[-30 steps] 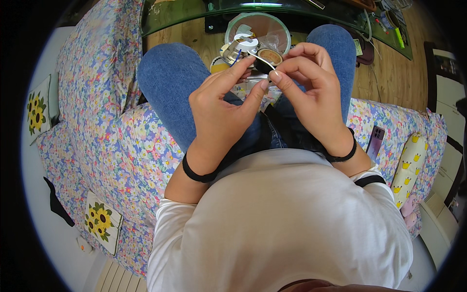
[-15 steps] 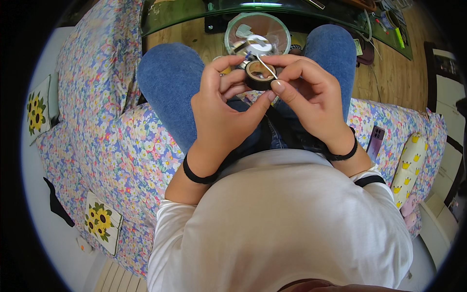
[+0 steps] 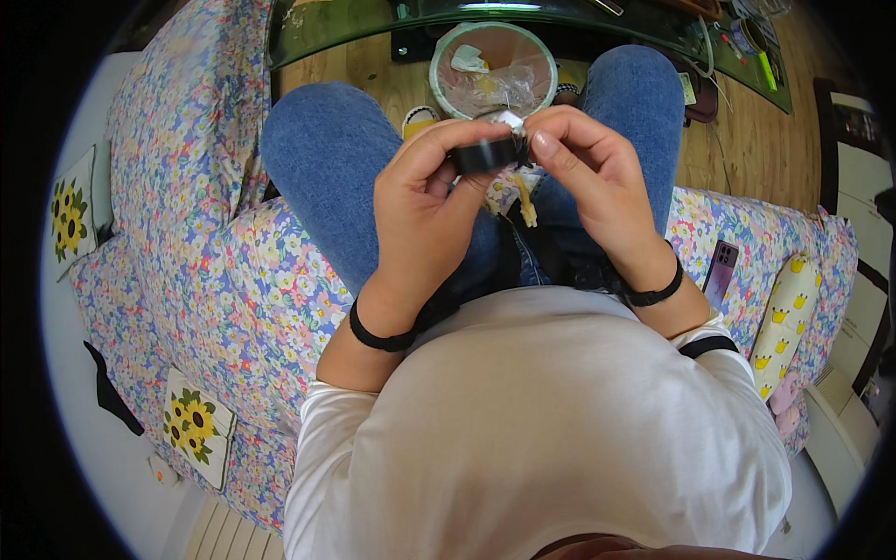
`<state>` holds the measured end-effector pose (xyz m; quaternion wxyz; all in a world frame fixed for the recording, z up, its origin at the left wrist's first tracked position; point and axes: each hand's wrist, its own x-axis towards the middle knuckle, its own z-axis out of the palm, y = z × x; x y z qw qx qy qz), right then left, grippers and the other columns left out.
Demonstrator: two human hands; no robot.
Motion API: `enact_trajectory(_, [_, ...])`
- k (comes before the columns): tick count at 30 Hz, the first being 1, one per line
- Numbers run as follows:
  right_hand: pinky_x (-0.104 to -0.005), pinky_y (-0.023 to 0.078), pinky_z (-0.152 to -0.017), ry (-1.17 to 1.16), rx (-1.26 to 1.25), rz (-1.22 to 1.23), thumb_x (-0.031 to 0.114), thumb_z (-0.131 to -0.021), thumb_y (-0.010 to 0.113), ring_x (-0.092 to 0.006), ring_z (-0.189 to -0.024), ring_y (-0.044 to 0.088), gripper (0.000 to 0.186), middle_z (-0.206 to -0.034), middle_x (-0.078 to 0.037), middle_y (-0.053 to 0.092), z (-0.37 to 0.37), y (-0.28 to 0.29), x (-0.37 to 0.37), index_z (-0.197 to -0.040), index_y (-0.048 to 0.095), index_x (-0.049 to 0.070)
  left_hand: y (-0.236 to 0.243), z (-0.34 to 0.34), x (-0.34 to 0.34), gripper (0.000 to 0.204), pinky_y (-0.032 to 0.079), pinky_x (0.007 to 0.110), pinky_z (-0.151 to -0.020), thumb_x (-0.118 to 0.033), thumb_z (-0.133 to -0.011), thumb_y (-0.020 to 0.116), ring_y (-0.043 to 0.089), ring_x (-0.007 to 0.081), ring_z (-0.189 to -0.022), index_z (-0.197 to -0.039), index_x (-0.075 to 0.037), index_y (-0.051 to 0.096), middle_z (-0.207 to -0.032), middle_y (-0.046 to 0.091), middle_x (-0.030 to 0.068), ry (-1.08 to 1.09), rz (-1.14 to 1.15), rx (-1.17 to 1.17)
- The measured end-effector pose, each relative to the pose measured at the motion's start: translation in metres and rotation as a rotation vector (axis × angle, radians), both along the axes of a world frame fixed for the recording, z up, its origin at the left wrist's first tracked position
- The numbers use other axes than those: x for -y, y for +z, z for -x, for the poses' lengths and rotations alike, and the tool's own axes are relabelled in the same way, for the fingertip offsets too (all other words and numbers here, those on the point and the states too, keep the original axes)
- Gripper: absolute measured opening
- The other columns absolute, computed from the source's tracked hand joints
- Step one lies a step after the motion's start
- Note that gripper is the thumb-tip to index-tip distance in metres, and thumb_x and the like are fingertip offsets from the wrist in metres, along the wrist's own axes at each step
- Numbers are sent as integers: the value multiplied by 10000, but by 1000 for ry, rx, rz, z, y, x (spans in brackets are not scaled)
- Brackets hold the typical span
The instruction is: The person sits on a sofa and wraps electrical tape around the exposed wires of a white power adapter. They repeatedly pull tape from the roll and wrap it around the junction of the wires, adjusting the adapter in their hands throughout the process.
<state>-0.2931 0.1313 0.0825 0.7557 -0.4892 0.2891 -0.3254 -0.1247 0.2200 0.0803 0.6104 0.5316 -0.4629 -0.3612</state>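
Above my lap, my left hand (image 3: 425, 191) is closed round a roll of black tape (image 3: 483, 156), thumb below and fingers above. The roll is turned edge-on, so its black outer band faces me. My right hand (image 3: 597, 173) meets it at the roll's right side, thumb and forefinger pinched together. Between the fingertips of both hands a small shiny silver-white piece (image 3: 511, 119) shows; it is partly hidden and blurred, and I cannot tell its kind. What exactly the right fingers pinch is hidden.
Beyond my hands stands a round waste bin (image 3: 439, 89) with a plastic liner and crumpled scraps. A glass table (image 3: 364, 28) runs along the far side. I sit on a flowered cover (image 3: 271, 252); a phone (image 3: 720, 271) and a crown-patterned cushion (image 3: 784, 322) lie to the right.
The tape roll has turned from showing its open ring to edge-on. The shiny round piece and its thin white strip have dropped mostly behind the fingers, uncovering the bin.
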Motion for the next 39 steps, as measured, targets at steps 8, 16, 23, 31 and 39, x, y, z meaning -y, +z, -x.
enact_trajectory(8, [-242,481,-774,48,-317,405,16,-862,807,-74,-850,573,200,-1000,5,680,-4,-1,-10,-1041,719,18,-2,6,-1,305,554,269,-889,-213,-1059,655,691,163,-1040,-1251,-3,545,-1134,713,130,74,-108,-188])
enact_trajectory(16, [-239,521,-683,-19,-170,463,-21,-766,802,-97,-770,626,269,-935,-43,676,-14,-1,-19,-1019,727,34,-4,1,0,238,534,227,-697,-121,-995,737,678,90,-818,-1125,-13,570,-962,721,73,80,-325,-394])
enact_trajectory(23, [-220,571,-722,-99,-162,345,-87,-839,720,-85,-799,675,289,-1020,-46,630,-9,-6,-6,-1110,722,14,7,-4,-4,457,589,270,-888,26,-943,726,702,154,-1088,-1366,33,554,-1174,735,156,-115,-269,-441])
enact_trajectory(31, [-227,546,-762,-92,-55,415,69,-1025,668,-81,-880,683,179,-1041,-61,710,-7,-14,-12,-1177,630,-18,7,-3,-3,503,597,292,-933,123,-912,713,712,179,-1094,-1383,43,555,-1177,742,169,-73,-237,-324])
enact_trajectory(39, [-208,525,-732,-197,41,123,126,-1034,689,-52,-851,650,173,-992,-25,701,-8,-11,-15,-1144,654,-2,6,-1,-5,581,602,306,-943,121,-909,724,725,182,-1054,-1430,35,484,-1138,759,180,-51,-160,-434])
